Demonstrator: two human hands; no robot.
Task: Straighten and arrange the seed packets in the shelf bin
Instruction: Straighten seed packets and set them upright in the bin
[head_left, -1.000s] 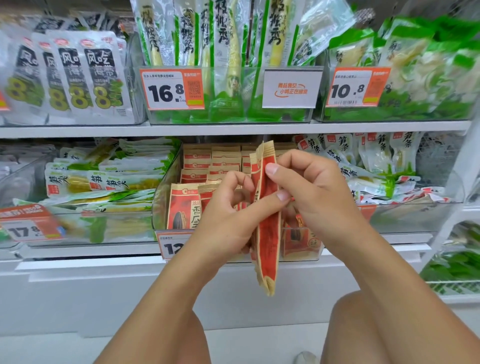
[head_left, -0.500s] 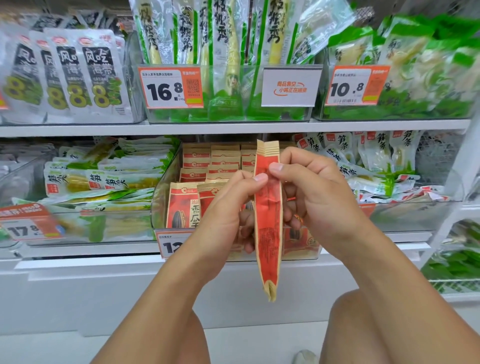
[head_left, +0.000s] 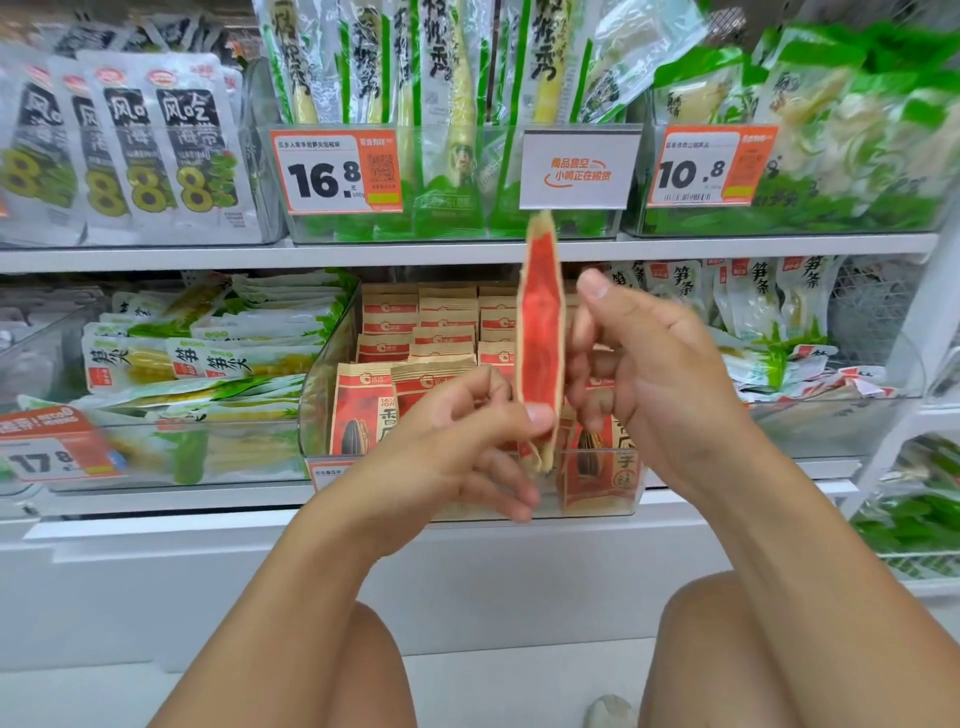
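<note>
Since the earlier frames the red-and-kraft paper seed packet (head_left: 540, 332) has risen: its bottom seam, which hung below the front lip of the clear plastic shelf bin (head_left: 324, 395), now sits level with that lip, and its top seam reaches the white out-of-stock label (head_left: 580, 169) on the shelf above. It remains edge-on to the camera and roughly upright.

The grip has changed too. Left hand (head_left: 467, 441): thumb tip pinches the packet's lower end against curled fingers. Right hand (head_left: 649, 374): thumb now lifted clear of the packet, fingers loosely bent just behind its right face; contact there is hidden, so I cannot tell whether they touch. Earlier both thumbs met on the packet's upper edge.

The packet is held in front of the bin's centre, above the front row, not yet in the bin. Standing sunflower-seed packets (head_left: 358, 410) fill the bin's front-left corner; flat stacks lie toward the back wall.

Judgement: the packet has been squared up in hand and reinsertion into the front row appears next. Task partly done.
</note>
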